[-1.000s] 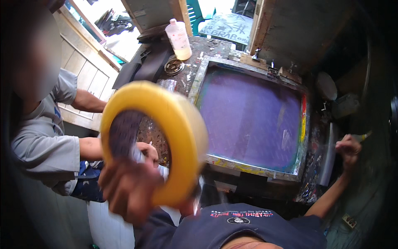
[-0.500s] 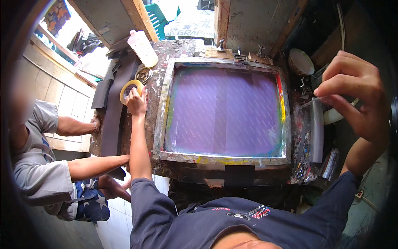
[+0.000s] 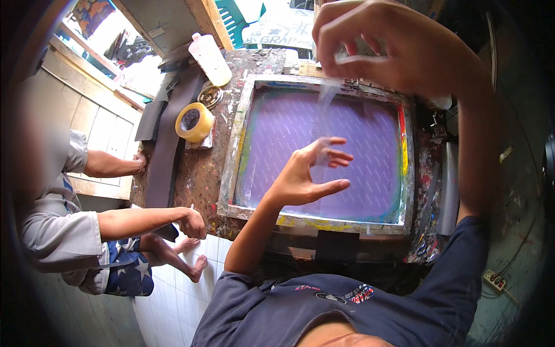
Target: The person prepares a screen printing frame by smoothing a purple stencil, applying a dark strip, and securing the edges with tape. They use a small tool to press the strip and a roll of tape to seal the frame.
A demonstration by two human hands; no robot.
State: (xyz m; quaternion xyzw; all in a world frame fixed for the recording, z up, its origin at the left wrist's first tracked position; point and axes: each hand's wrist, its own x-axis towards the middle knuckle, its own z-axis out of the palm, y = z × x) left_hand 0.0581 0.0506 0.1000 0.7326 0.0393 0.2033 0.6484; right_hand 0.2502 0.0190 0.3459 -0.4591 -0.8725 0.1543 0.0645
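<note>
My right hand (image 3: 376, 49) is raised over the far side of a screen-printing frame (image 3: 234, 159). Its fingers are pinched on a strip of clear tape (image 3: 328, 107), which hangs down and is blurred. Below it, my left hand (image 3: 312, 173) hovers above the frame's purple mesh (image 3: 370, 173), fingers apart and curved. The lower end of the strip passes by the left fingers; I cannot tell whether they touch it. A yellowish roll of tape (image 3: 203, 126) sits left of the frame on a small block.
A co-worker's arm (image 3: 139, 222) reaches in at the left, beside a long dark strip (image 3: 165, 139) on the stained table (image 3: 193, 165). A pale plastic bottle (image 3: 211, 61) and a small round tin (image 3: 211, 96) stand at the back left. Tools clutter the right side.
My left hand has left the tape roll and moved right, opening over the mesh. My right hand has swung left over the frame with the clear tape. The co-worker's nearer hand now shows.
</note>
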